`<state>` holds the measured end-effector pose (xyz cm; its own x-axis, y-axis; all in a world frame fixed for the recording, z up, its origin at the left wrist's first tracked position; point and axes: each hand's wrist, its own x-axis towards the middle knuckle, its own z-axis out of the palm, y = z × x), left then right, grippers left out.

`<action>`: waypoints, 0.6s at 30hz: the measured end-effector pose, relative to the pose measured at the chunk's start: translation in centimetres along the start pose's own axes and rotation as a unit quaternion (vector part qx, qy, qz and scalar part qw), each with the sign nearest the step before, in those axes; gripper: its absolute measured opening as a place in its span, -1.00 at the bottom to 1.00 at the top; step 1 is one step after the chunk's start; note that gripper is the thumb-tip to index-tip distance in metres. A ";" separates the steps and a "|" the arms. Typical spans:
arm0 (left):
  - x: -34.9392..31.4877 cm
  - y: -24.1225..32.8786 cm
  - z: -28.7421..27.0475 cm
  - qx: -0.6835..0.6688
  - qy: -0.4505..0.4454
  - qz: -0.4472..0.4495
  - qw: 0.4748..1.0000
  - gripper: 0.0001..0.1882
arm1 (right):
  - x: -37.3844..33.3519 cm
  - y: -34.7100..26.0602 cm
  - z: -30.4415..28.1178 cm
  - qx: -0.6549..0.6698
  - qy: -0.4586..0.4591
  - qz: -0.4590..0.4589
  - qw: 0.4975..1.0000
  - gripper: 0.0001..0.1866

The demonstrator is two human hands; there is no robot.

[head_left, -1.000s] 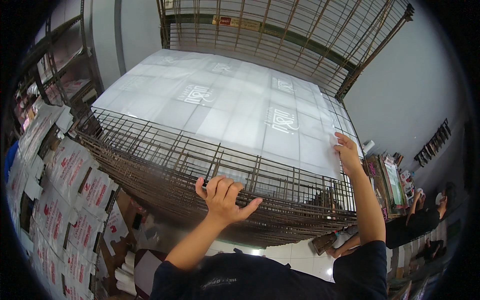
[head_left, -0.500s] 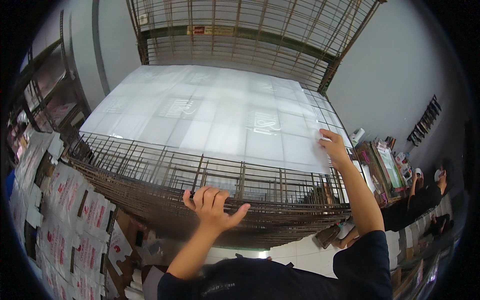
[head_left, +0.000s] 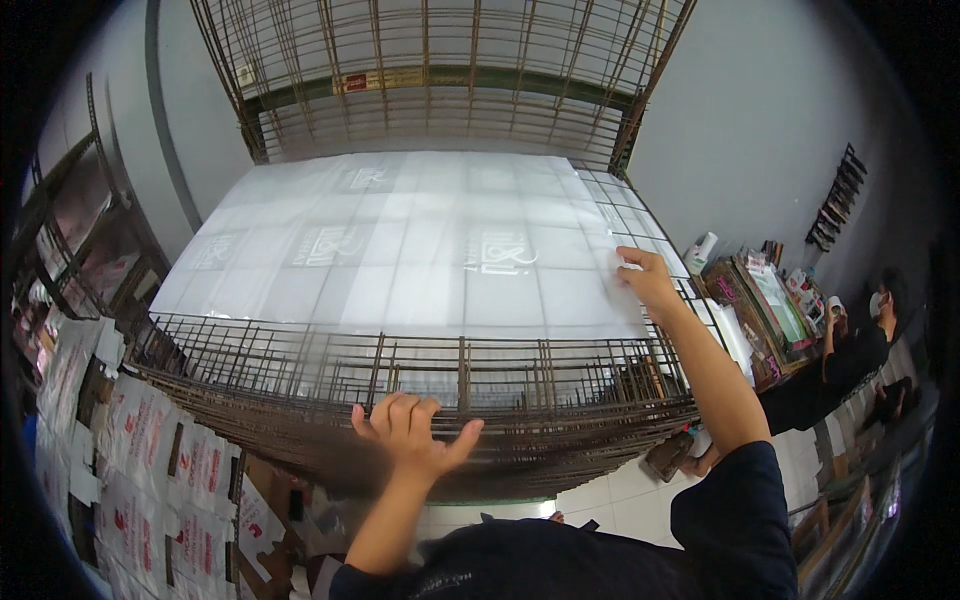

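Observation:
Translucent white printed plastic sheets [head_left: 400, 270] lie side by side, partly overlapping, over the top tray of a wire drying rack [head_left: 420, 375]. At the right edge of the sheets is my right hand [head_left: 648, 278], its thumb and forefinger pinched on the rightmost sheet's edge. My left hand [head_left: 412, 437] is at the rack's front edge, fingers bent over the front wires and thumb out to the right; its fingertips are partly hidden. Below, many more wire trays are stacked closely, blurred near the front.
A raised wire tray [head_left: 450, 60] stands upright behind the sheets. At left, printed grey-white bags [head_left: 130, 480] hang over racks. To the right are a cluttered table [head_left: 770, 310] and another person in dark clothes [head_left: 835, 370], holding a small white object.
The whole view has shifted and turned slightly, so the rack sits more level. Both hands stay at nearly the same places on the rack and the sheet.

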<state>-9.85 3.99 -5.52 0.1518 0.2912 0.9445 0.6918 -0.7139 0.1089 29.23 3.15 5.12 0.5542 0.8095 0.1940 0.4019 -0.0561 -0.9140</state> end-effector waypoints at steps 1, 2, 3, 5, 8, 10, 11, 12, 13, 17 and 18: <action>0.0 0.0 0.0 0.000 -0.002 -0.001 1.000 -0.47 | 0.1 0.1 0.0 0.003 0.003 -0.001 1.000 -0.49; 0.0 0.0 0.1 0.002 -0.001 0.001 1.000 -0.47 | 0.1 0.1 0.0 0.001 0.004 -0.005 1.000 -0.49; 0.0 0.0 0.1 0.003 -0.001 0.002 1.000 -0.47 | 0.1 0.1 0.0 0.000 0.003 -0.008 1.000 -0.49; -0.1 -0.1 0.2 0.005 0.000 0.002 1.000 -0.47 | 0.1 0.2 0.1 -0.004 0.002 -0.011 1.000 -0.49; -0.3 -0.1 0.2 0.004 0.002 -0.002 1.000 -0.47 | 0.1 0.1 0.1 -0.014 0.002 -0.007 1.000 -0.49; -0.3 -0.1 0.3 0.004 0.004 -0.002 1.000 -0.47 | 0.1 -0.2 0.2 -0.024 0.005 -0.001 1.000 -0.50; -0.4 -0.2 0.3 0.003 0.006 -0.002 1.000 -0.47 | 0.1 -0.4 0.3 -0.031 0.018 -0.007 0.999 -0.50; -0.5 -0.2 0.4 0.002 0.010 -0.002 1.000 -0.47 | 0.1 -0.7 0.4 -0.038 0.031 -0.013 0.999 -0.51; -0.5 -0.2 0.4 0.001 0.013 -0.002 1.000 -0.47 | 0.2 -0.9 0.4 -0.046 0.044 -0.019 0.998 -0.52; -0.4 -0.1 0.3 -0.001 0.004 -0.004 1.000 -0.47 | 2.7 1.8 -0.7 -0.123 0.075 -0.086 0.986 -0.56; -0.4 -0.1 0.2 -0.002 0.001 -0.005 1.000 -0.47 | 2.8 1.8 -0.6 -0.121 0.077 -0.076 0.987 -0.57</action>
<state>-9.79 4.08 -5.97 0.1429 0.2968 0.9442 0.6911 -0.7128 0.1195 31.94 5.01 4.25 0.5706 0.7219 0.3915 0.6409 -0.0934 -0.7619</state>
